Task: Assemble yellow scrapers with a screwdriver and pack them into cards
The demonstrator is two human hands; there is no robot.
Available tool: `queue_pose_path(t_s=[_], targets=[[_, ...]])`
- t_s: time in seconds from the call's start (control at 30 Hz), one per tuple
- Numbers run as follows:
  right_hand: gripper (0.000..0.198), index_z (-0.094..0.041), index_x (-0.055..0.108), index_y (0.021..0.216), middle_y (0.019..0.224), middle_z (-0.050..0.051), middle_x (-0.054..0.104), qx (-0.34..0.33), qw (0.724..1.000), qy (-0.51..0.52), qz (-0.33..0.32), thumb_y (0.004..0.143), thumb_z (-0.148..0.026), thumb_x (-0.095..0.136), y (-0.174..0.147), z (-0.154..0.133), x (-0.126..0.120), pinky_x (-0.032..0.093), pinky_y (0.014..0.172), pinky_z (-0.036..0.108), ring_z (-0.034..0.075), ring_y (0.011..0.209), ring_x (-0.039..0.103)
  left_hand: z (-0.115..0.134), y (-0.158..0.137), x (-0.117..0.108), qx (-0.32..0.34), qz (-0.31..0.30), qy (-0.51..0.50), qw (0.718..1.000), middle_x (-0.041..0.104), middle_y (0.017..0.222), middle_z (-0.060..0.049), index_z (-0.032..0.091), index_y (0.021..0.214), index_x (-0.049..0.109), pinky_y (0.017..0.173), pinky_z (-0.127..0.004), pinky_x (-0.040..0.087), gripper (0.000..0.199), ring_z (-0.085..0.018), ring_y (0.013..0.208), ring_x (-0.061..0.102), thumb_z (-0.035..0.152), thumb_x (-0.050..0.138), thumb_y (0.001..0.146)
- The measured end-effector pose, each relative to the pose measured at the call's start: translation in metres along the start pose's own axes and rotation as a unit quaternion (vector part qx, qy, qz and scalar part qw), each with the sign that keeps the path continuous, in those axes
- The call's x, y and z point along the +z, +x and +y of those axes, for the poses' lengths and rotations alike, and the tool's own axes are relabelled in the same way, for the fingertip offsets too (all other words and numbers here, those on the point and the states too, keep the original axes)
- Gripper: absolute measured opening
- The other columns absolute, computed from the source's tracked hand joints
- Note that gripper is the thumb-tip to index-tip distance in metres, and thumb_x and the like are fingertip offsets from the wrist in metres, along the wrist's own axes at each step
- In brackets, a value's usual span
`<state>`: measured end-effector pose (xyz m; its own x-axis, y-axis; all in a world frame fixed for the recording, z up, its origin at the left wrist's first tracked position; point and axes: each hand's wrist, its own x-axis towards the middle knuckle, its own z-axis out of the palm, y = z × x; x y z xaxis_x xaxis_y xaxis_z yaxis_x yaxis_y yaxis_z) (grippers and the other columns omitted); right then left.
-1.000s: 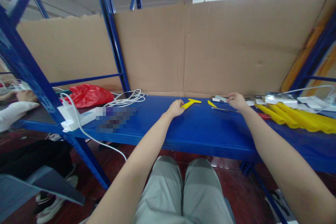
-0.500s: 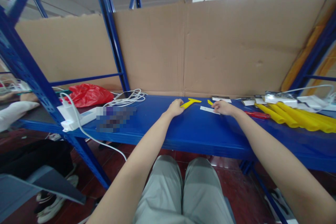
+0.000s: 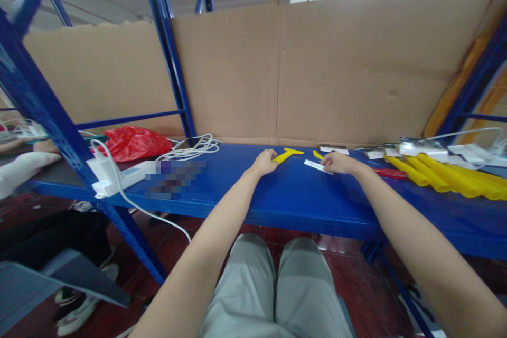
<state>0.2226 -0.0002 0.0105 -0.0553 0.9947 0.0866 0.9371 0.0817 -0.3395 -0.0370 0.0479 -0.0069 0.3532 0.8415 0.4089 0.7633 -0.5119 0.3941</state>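
Over the table [image 3: 289, 195], the left hand [image 3: 262, 164] is gripping a yellow tool [image 3: 285, 156] that is projecting rightward; the right hand [image 3: 336, 162] is pinching a white strip [image 3: 314, 165], extending leftward between the hands.

On the view's clock face, plain brown cardboard [image 3: 340, 68] at twelve; yellow T-shaped piece [image 3: 288, 153] and white strip [image 3: 312, 164] with a small dark spot toward three; yellow tubes [image 3: 455, 175] farther out at three; blue tabletop [image 3: 301, 195] toward four; dark red floor [image 3: 358, 280] near five; grey-green trousers [image 3: 249, 285] at six; white power strip [image 3: 130, 173] before nine; red bag [image 3: 137, 143] at nine.
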Motion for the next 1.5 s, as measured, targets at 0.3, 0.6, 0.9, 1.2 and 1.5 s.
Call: queue_pose_path(t_s=[0.3, 0.6, 0.9, 1.2, 1.5], targets=[[0.014, -0.016, 0.069, 0.070, 0.075, 0.006, 0.070, -0.009, 1.000, -0.023, 0.002, 0.065, -0.013, 0.056, 0.004, 0.002, 0.000, 0.047, 0.066, 0.025, 0.018, 0.071, 0.063, 0.000, 0.000, 0.000, -0.007, -0.008, 0.001, 1.000, 0.067, 0.104, -0.010, 0.014, 0.097, 0.063, 0.085, -0.030, 0.048, 0.017, -0.022, 0.097, 0.062, 0.017, 0.056, 0.082], [0.013, -0.017, 0.066, 0.072, 0.073, 0.003, 0.066, -0.075, 0.991, 0.106, -0.004, 0.068, -0.028, 0.060, 0.001, -0.004, 0.001, 0.045, 0.068, 0.027, 0.016, 0.070, 0.058, -0.002, 0.002, 0.002, 0.025, 0.015, -0.002, 1.000, 0.067, 0.107, -0.011, 0.015, 0.098, 0.066, 0.090, -0.034, 0.047, 0.018, -0.024, 0.103, 0.060, 0.022, 0.058, 0.083], [0.029, -0.017, 0.064, 0.074, 0.069, 0.001, 0.059, -0.136, 0.966, 0.211, -0.069, 0.065, -0.045, 0.067, -0.010, -0.028, 0.007, 0.039, 0.061, 0.026, 0.012, 0.063, 0.050, -0.001, 0.006, 0.005, 0.158, -0.004, -0.150, 0.976, 0.071, 0.096, -0.008, 0.017, 0.084, 0.074, 0.092, -0.034, 0.046, 0.012, -0.020, 0.095, 0.064, 0.027, 0.069, 0.078], [0.027, -0.017, 0.061, 0.073, 0.066, 0.001, 0.060, -0.119, 0.961, 0.229, -0.099, 0.067, -0.042, 0.068, -0.010, -0.033, 0.009, 0.042, 0.061, 0.026, 0.013, 0.061, 0.055, -0.008, 0.011, 0.010, 0.154, -0.019, -0.183, 0.971, 0.070, 0.089, -0.006, 0.016, 0.071, 0.071, 0.091, -0.033, 0.046, 0.002, -0.017, 0.087, 0.064, 0.017, 0.072, 0.072], [0.023, -0.017, 0.059, 0.073, 0.063, 0.001, 0.061, -0.109, 0.962, 0.234, -0.087, 0.070, -0.039, 0.065, -0.014, -0.037, 0.008, 0.041, 0.056, 0.024, 0.012, 0.058, 0.054, -0.006, 0.008, 0.005, 0.173, -0.041, -0.154, 0.972, 0.070, 0.090, -0.007, 0.015, 0.073, 0.071, 0.092, -0.035, 0.046, 0.003, -0.018, 0.089, 0.064, 0.016, 0.072, 0.070]])
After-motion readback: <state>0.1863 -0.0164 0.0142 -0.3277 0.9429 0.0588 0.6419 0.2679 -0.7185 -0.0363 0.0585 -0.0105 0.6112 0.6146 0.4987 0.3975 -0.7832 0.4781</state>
